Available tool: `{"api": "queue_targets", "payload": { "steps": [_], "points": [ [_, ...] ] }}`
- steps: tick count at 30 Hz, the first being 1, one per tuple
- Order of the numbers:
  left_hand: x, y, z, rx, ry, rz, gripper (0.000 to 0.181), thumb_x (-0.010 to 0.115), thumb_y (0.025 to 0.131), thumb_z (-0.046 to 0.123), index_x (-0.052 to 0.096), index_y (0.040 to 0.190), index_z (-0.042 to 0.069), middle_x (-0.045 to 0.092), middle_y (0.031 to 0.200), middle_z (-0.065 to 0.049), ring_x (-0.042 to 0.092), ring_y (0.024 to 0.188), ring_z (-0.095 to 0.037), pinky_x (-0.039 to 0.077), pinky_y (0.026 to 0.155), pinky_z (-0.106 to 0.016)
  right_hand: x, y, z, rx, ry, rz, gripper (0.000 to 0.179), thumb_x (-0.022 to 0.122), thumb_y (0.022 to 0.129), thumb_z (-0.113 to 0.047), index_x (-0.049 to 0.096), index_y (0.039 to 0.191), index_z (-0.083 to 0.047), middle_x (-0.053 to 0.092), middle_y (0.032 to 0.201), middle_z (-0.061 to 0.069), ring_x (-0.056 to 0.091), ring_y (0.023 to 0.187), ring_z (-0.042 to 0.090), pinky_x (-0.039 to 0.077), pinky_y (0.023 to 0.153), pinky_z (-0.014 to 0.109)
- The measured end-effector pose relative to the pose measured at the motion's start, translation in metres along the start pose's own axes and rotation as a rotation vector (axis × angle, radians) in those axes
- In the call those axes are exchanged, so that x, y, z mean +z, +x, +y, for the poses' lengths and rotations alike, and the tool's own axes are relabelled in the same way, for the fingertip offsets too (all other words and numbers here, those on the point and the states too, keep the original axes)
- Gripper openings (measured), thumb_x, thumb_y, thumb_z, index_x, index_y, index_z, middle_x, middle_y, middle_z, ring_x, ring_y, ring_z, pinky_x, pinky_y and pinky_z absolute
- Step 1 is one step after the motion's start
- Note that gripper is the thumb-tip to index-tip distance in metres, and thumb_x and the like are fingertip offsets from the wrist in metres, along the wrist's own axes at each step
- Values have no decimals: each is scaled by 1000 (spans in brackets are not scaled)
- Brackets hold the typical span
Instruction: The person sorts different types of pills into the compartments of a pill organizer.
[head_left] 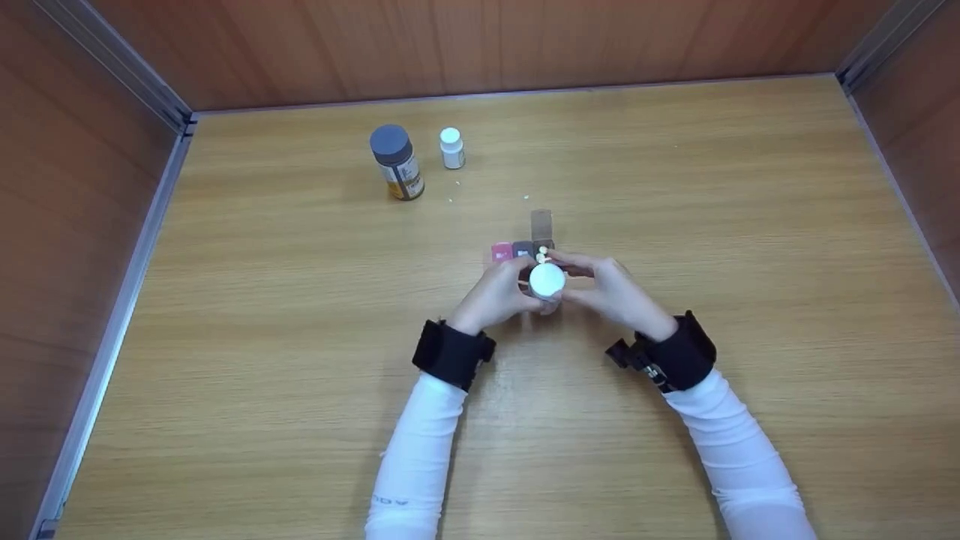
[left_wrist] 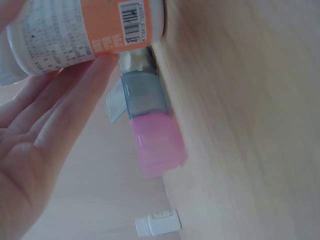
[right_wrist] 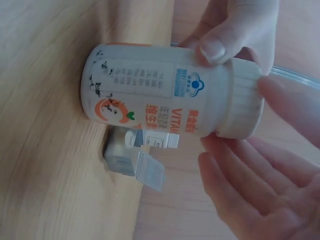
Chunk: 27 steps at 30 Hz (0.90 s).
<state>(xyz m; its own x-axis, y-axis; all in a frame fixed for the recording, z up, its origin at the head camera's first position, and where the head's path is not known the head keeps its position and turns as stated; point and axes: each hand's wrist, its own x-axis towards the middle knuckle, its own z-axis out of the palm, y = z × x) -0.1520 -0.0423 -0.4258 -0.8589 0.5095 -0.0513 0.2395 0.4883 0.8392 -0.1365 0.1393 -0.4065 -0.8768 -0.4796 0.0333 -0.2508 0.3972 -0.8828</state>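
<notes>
A white vitamin bottle (right_wrist: 145, 90) with an orange-and-white label stands upright on the table. My left hand (head_left: 501, 291) grips it near the neck, thumb on one side and fingers on the other. My right hand (head_left: 615, 292) holds the white screw cap (right_wrist: 242, 99) between thumb and fingers; the cap sits on the bottle. Just beyond is a small pill box with a pink compartment (left_wrist: 157, 142) and a grey compartment (left_wrist: 145, 94), both lidded. The end compartment's lid (head_left: 541, 224) is raised, and pale tablets (head_left: 542, 253) show in it.
At the back left stand a dark-capped bottle (head_left: 397, 163) and a small white bottle (head_left: 451, 148). Several tiny white crumbs lie between them and the pill box. Wooden walls (head_left: 480, 49) enclose the table's back and sides.
</notes>
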Motion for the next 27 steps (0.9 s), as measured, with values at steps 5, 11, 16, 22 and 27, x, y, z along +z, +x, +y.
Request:
{"api": "queue_targets", "payload": {
  "steps": [5, 11, 16, 22, 27],
  "points": [
    [0, 1, 0, 19, 46, 2, 41, 72, 70, 9, 56, 106, -4, 60, 100, -12, 55, 91, -21, 45, 81, -28, 9, -1, -4, 15, -97, 85, 52, 68, 73, -4, 48, 120, 8, 51, 111, 22, 51, 98, 32, 42, 87, 43],
    [1, 1, -1, 41, 79, 9, 39, 73, 68, 8, 56, 100, -5, 61, 96, -14, 56, 89, -23, 46, 81, -29, 19, -1, -5, 39, -130, 162, 46, 72, 72, -11, 55, 110, 9, 49, 97, 16, 50, 92, 29, 44, 81, 43],
    [1, 1, 0, 54, 81, 19, 37, 74, 67, 9, 56, 96, -4, 61, 92, -14, 56, 85, -21, 46, 78, -27, 27, -1, -5, 77, -238, 273, 43, 74, 69, -22, 56, 97, 5, 54, 93, 13, 52, 85, 28, 42, 73, 38],
    [1, 1, -1, 67, 71, 16, 35, 73, 68, 7, 56, 96, -4, 61, 91, -12, 56, 85, -20, 45, 78, -25, 35, -2, -7, 122, -357, 332, 48, 71, 72, -34, 49, 94, 3, 53, 87, 13, 48, 72, 23, 41, 62, 33],
    [1, 1, 0, 57, 75, 9, 35, 72, 69, 8, 56, 99, -3, 61, 93, -12, 56, 86, -20, 46, 78, -24, 28, -2, -8, 108, -264, 194, 61, 69, 75, -27, 43, 117, 8, 51, 110, 22, 52, 97, 31, 44, 83, 41]
  ]
}}
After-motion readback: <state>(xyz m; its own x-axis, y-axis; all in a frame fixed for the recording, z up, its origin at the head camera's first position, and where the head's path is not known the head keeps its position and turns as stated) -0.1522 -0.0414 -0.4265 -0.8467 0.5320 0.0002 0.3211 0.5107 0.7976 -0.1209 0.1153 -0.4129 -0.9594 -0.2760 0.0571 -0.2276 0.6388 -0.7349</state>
